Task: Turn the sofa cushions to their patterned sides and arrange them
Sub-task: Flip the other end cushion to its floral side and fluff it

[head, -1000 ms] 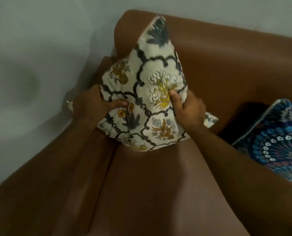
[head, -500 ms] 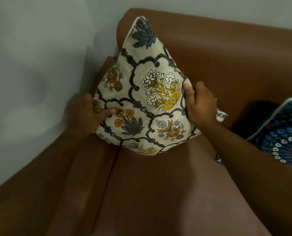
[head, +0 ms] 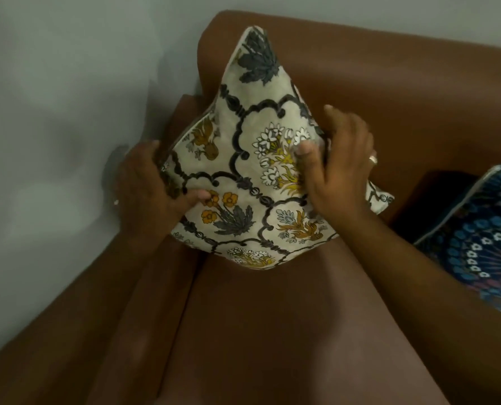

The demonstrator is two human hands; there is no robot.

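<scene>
Floral cushion (head: 252, 159) sits at frame centre, patterned side facing the camera, stood on one corner like a diamond. Bottom corner rests on the sofa seat (head: 272, 331); top corner leans against the sofa backrest (head: 375, 83), tucked into the corner where the armrest (head: 185, 118) meets the back. Likely placed on point for display, wedged there so it stays up.

Left hand (head: 147, 194), centre-left, clasps the cushion's left corner: thumb pressed on the front face, fingers wrapped behind the edge, closed on the fabric. Looks like it steadies the cushion while the other side is adjusted. A ring shows on this hand.

Right hand (head: 339, 162), centre-right, is spread open with fingers splayed, palm over the cushion's right side, thumb touching the print. Not gripping anything; reads as patting or releasing, can't tell which. A ring shows on it too. The cushion's right corner pokes out below the wrist.

Outward: blue mandala cushion (head: 483, 238) at right edge, pattern up, lying tilted on the seat, near but apart from the floral one, a dark gap between them. Partly cut by the frame. It probably needs propping too, judging by the task.

Wall (head: 53, 112) fills the upper left, close behind the armrest, so no room to shift left. Seat in the lower frame is bare. Nothing blocks the hands; the right forearm crosses in front of the blue cushion's near edge.
</scene>
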